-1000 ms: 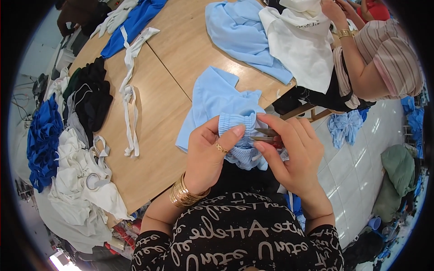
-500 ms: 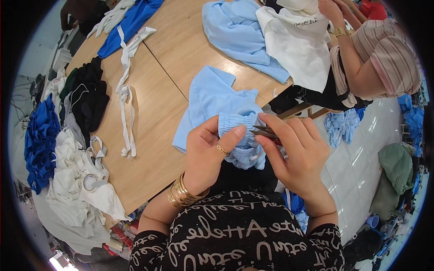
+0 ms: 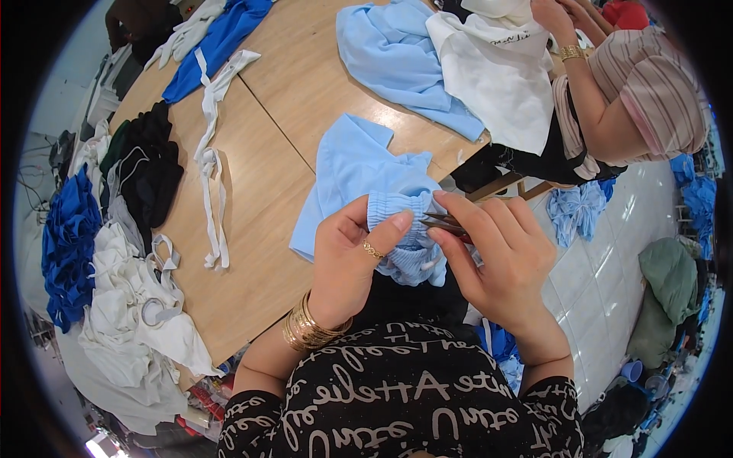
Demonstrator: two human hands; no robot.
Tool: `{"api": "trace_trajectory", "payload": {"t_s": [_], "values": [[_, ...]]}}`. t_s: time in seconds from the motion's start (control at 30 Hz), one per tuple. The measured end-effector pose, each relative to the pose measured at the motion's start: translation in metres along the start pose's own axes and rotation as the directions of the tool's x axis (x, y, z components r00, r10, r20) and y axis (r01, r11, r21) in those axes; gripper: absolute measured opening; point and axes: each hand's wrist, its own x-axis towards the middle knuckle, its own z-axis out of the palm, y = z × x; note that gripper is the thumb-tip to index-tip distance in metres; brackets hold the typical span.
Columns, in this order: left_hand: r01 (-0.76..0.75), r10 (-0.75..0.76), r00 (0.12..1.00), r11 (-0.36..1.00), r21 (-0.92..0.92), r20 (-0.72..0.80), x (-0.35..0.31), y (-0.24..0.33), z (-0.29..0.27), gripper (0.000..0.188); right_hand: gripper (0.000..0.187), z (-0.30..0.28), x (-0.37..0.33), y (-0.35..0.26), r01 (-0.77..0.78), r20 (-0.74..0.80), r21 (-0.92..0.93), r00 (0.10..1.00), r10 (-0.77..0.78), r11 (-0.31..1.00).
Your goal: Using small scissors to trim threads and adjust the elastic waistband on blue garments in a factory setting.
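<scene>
Light blue garment pinched at its ribbed cuff

The light blue garment (image 3: 359, 179) lies at the frame's centre on the wooden table (image 3: 305, 76), its ribbed cuff (image 3: 397, 210) raised. I see my left hand (image 3: 347, 259) pinching that cuff, thumb pressed on top. My right hand (image 3: 496, 259) is closed round small thread snips (image 3: 443, 223), tips at the cuff. No bins or boxes in view; white garments (image 3: 130, 328) are heaped at lower left

Both forearms rise from lower edge, bent inward, hands meeting close before chest. Left hand (image 3: 355, 256) curled, thumb stretched rightward, pinching; ring on finger, bangles stacked at wrist. Right hand (image 3: 496, 256) facing it, fingers extended leftward, tips pinched together, nearly touching left thumb.
</scene>
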Motion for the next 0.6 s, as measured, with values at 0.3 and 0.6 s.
{"api": "trace_trajectory", "payload": {"t_s": [0.3,0.6], "values": [[0.016,-0.016,0.999,1.000,-0.007,0.043,-0.0001,-0.0001,0.0005,0.020,0.022,0.0096,-0.0048,0.0090,0.045,-0.094,0.040,0.995,-0.041,0.998],[0.021,-0.021,0.999,1.000,0.016,0.041,0.0001,-0.0003,0.0003,0.019,0.020,0.0081,-0.0040,0.0093,0.104,-0.077,-0.117,0.991,-0.113,0.988]]}}
